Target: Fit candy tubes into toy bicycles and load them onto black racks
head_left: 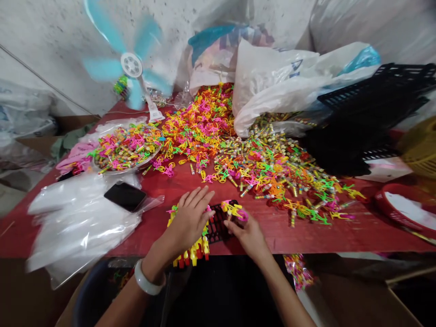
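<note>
A black grid tray lies at the table's near edge, its left part packed with small yellow, red and green plastic toys. Flat over that packed part rests my left hand, its fingers stretched out, hiding some of the toys beneath. At the tray's right end, my right hand pinches a few yellow and pink plastic toys between thumb and fingers. How many it holds I cannot tell.
A heap of bright toys and candy tubes spreads over the red table. At left are a filled round tray, phone, plastic bags and spinning fan. Black trays and a red basket stand at right.
</note>
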`<state>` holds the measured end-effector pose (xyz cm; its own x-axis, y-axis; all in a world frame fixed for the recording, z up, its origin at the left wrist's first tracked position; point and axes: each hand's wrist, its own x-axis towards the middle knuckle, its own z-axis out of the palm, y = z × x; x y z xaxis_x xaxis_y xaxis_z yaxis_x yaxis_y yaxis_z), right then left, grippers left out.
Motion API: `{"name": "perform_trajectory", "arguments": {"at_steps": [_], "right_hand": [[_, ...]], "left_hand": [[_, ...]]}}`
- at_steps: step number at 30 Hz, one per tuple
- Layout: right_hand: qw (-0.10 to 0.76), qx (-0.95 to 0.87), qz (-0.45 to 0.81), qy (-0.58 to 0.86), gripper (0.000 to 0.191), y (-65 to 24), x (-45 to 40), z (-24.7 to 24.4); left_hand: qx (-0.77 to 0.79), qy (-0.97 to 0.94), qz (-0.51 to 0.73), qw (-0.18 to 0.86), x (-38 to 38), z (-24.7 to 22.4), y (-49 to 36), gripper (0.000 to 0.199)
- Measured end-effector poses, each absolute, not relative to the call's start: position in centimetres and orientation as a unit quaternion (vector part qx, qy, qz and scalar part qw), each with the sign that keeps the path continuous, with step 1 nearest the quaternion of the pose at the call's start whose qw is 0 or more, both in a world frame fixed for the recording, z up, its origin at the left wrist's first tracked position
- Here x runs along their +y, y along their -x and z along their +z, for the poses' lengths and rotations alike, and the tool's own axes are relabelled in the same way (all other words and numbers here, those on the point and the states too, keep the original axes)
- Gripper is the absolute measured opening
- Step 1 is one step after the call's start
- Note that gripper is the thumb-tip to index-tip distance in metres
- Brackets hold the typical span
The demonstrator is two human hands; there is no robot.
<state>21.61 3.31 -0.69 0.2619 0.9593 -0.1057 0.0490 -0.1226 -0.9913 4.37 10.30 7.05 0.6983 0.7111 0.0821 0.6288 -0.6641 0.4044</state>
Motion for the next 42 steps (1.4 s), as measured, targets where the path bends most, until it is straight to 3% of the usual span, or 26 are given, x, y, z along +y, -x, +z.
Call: {"name": "perform_trajectory", "arguments": {"at_steps": [4,10,16,22,27,33,42], "right_hand": [[0.515,-0.405,0.512,0.555,0.034,-21.1,2.0,1.1],[0.518,-0.407,0.536,0.528,0.038,-21.4,1.5,3.4],[0.501,-0.403,0.583,0.496,0.035,-21.8,1.3,3.8],[0.522,-0.383,0.581,0.493,0.033,-21.7,1.2,3.5],[0.498,-0.366,0.604,0.502,0.041,-22.1,0.7,3.3],[0.506,-0.37,0.583,0.517,0.038,-21.4,0.3,3.3],[0.539,-0.377,0.515,0.55,0.029,-17.7,-0.2,-2.2]], "left_hand": [[0.268,-0.912,0.183,0.251,9.8,8.0,-5.2,0.036],[0.282,-0.897,0.24,0.244,9.6,8.7,-6.4,0.029],[0.289,-0.867,0.234,0.331,9.4,9.3,-6.1,0.028],[0.262,-0.897,0.269,0.235,9.4,8.9,-6.2,0.025],[0.243,-0.911,0.194,0.27,9.3,8.9,-5.8,0.032],[0.236,-0.928,0.2,0.207,8.9,8.1,-6.2,0.032],[0.226,-0.929,0.226,0.187,10.2,6.5,-3.0,0.038]]}}
